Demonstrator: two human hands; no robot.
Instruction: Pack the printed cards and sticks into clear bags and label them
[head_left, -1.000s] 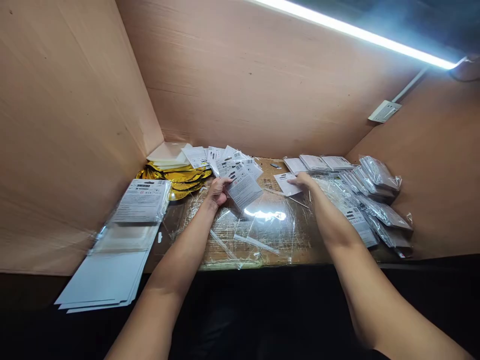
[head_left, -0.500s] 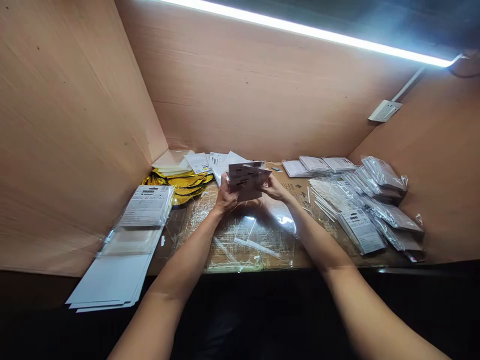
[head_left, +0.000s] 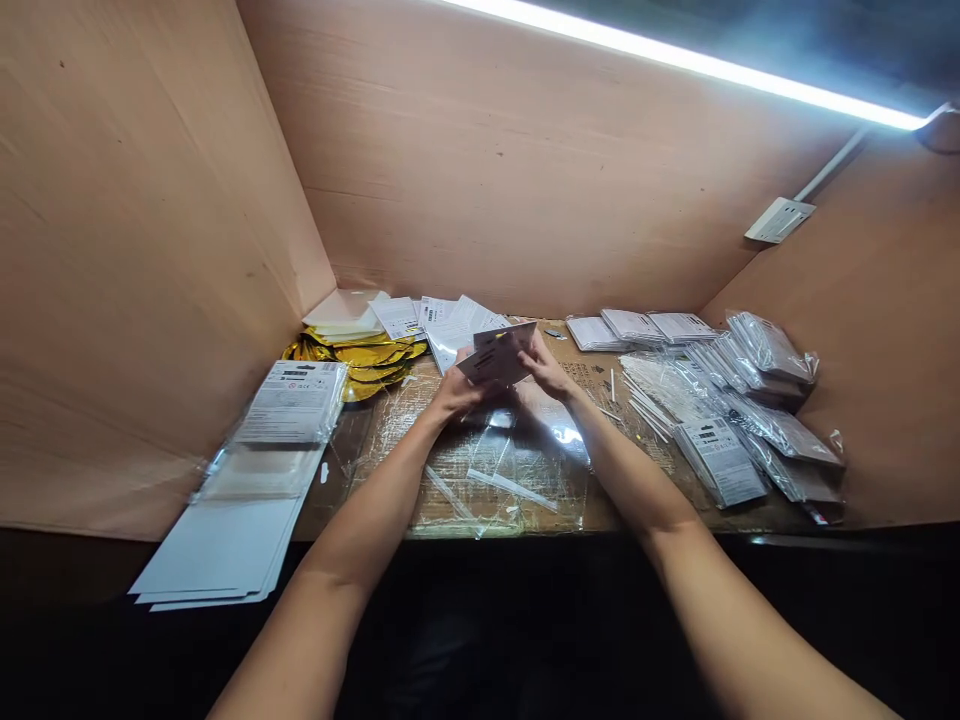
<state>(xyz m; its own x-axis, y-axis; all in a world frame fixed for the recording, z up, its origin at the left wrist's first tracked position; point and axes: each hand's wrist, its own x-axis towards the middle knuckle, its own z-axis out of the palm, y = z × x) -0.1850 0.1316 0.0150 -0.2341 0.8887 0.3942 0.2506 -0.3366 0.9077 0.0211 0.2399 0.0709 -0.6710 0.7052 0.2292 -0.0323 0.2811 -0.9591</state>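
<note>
Both hands meet at 12 o'clock, just above the near edge of the bench, holding a small bunch of printed cards tilted up off the surface. The left hand is curled under the bunch's lower left end, its fingers closed on it. The right hand pinches the upper right end between thumb and fingers. The cards are held in the air between the hands, and their printed faces are too small to read.

Beneath them lies a cardboard bench top under clear plastic film, with loose clear strips at 6 o'clock. At 9 o'clock, a sleeved stack of white sheets hangs over the bench edge. At 3 o'clock sit a labelled packet and a bundle of white sticks, with plastic-wrapped packets beyond them at 2 o'clock. Farther off, gold foil sheets lie at 11 o'clock, loose white cards at 12, and a row of white packs at 1.
</note>
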